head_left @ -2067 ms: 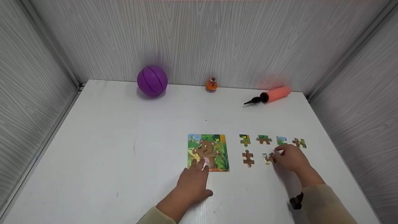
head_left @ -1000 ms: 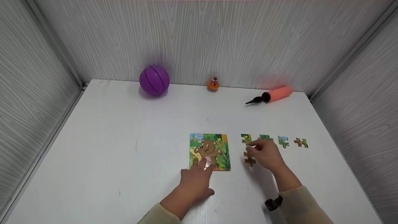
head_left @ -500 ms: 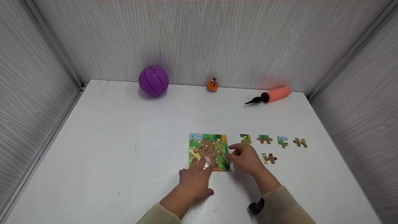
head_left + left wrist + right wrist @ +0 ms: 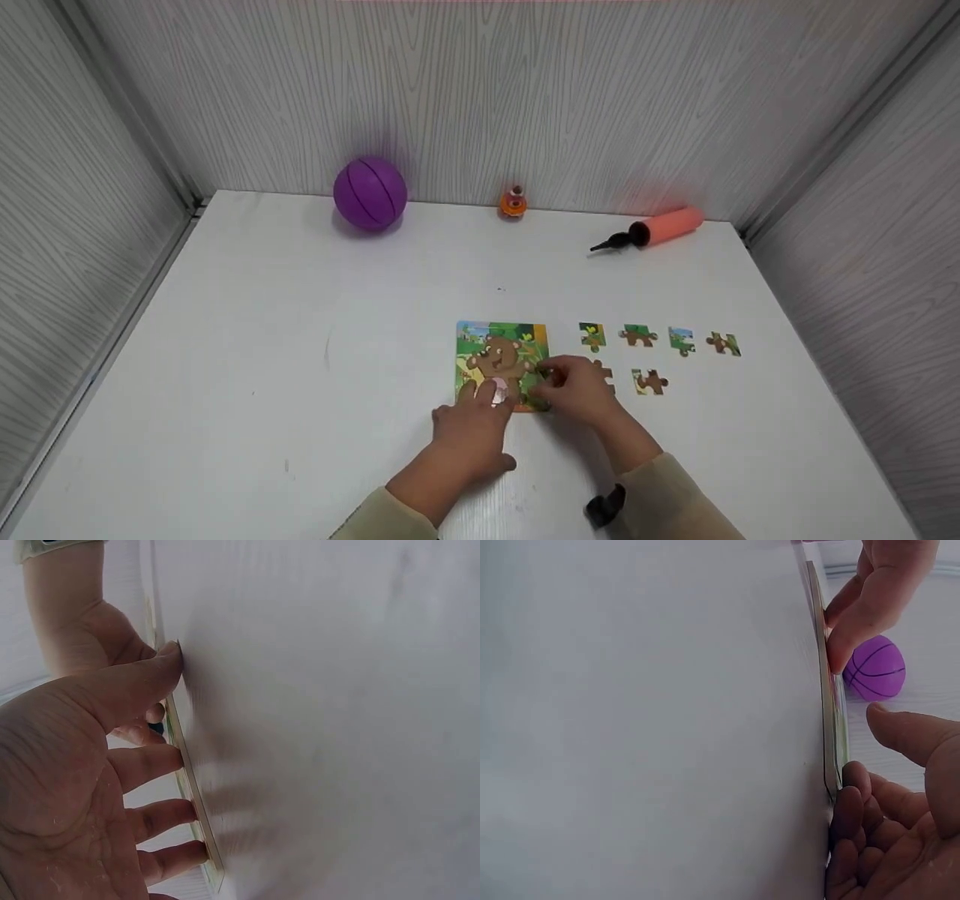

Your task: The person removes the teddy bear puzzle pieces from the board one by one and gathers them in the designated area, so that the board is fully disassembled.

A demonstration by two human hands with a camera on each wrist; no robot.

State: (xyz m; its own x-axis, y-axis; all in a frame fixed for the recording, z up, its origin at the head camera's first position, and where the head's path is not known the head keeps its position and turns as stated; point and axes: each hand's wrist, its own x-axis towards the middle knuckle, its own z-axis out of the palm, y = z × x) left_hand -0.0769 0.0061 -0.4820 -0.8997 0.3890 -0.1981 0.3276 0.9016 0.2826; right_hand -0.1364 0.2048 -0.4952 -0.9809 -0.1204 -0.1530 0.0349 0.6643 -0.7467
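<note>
A square bear puzzle (image 4: 514,330) lies flat at the middle of the table. My left hand (image 4: 472,435) rests on its lower part with the fingers spread; in the left wrist view, fingers of the left hand (image 4: 67,735) lie over the board's edge (image 4: 196,787). At the puzzle's right side is my right hand (image 4: 585,390), its thumb and index finger apart over the picture. The right wrist view shows the right hand (image 4: 907,832) with bent fingers at the board's corner, thumb held away, and nothing visible between them. A brown puzzle piece (image 4: 604,373) is partly hidden behind this hand.
Several loose pieces lie right of the puzzle, among them a bear-paw piece (image 4: 649,382) and a blue-green piece (image 4: 682,340). Along the back stand a purple ball (image 4: 370,193) and a small orange toy (image 4: 514,204). A red hand pump (image 4: 667,227) lies at the back right.
My right hand has moved left from the loose pieces, across the brown piece, to the puzzle's right side. The left hand has stayed on the puzzle, and the loose pieces lie as before.
</note>
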